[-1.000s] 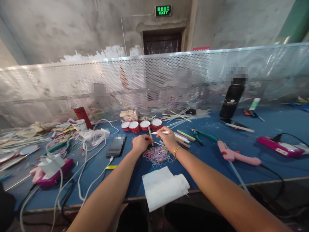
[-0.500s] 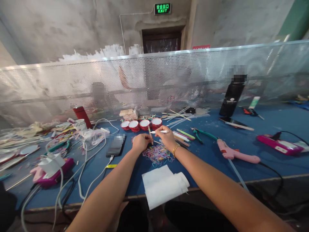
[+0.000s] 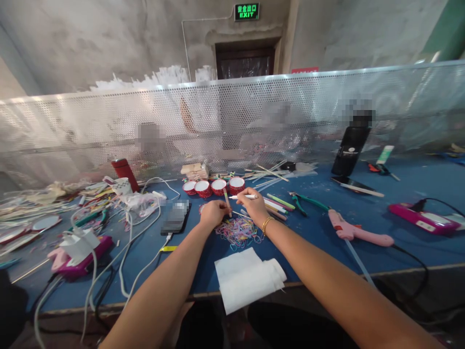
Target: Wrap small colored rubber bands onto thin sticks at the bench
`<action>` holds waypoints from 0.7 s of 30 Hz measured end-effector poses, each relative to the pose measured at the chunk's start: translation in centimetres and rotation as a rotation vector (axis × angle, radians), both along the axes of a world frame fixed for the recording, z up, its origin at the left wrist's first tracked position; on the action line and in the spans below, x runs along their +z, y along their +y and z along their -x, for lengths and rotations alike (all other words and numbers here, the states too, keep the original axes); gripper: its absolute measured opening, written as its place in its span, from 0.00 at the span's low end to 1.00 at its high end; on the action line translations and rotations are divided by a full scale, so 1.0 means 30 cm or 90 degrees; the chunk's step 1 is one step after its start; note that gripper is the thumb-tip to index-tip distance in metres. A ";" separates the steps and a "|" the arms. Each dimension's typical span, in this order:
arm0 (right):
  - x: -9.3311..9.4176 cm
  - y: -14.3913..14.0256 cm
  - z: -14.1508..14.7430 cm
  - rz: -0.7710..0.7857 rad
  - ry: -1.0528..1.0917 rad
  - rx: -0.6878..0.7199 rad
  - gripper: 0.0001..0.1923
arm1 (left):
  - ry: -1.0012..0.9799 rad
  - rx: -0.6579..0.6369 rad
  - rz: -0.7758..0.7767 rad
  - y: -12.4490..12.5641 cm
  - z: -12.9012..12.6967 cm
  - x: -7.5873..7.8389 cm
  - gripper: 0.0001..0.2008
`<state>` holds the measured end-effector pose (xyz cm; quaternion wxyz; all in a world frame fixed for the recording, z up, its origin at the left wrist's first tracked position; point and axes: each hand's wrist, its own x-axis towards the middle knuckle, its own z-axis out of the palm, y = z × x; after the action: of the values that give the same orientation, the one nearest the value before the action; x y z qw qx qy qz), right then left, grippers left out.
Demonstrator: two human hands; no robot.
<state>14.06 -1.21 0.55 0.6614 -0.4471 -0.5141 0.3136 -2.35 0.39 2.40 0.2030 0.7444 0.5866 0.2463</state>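
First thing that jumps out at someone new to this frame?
The two bare arms meeting mid-table: the left hand pinches a thin stick and the right hand holds a white pen-like stick, right over a tangle of coloured rubber bands. Next, the pink glue gun lying to the right on the blue table, and the row of four red-rimmed cups just behind the hands.

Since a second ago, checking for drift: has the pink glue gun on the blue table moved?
No. The pink glue gun keeps its place beside the green-handled pliers; only the view shifted slightly.
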 end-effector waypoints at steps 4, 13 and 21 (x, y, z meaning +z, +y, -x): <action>0.007 -0.005 0.003 0.000 0.012 -0.001 0.09 | -0.004 0.002 -0.001 0.000 -0.001 0.001 0.07; 0.003 -0.002 0.001 0.006 0.027 -0.011 0.10 | 0.003 0.002 -0.004 0.001 0.000 -0.003 0.07; -0.003 0.001 0.012 -0.023 0.009 0.024 0.10 | 0.000 0.008 -0.007 -0.010 -0.004 0.004 0.07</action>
<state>13.69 -1.18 0.47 0.6668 -0.4229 -0.5237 0.3197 -2.23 0.11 2.53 0.1976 0.7418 0.5897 0.2510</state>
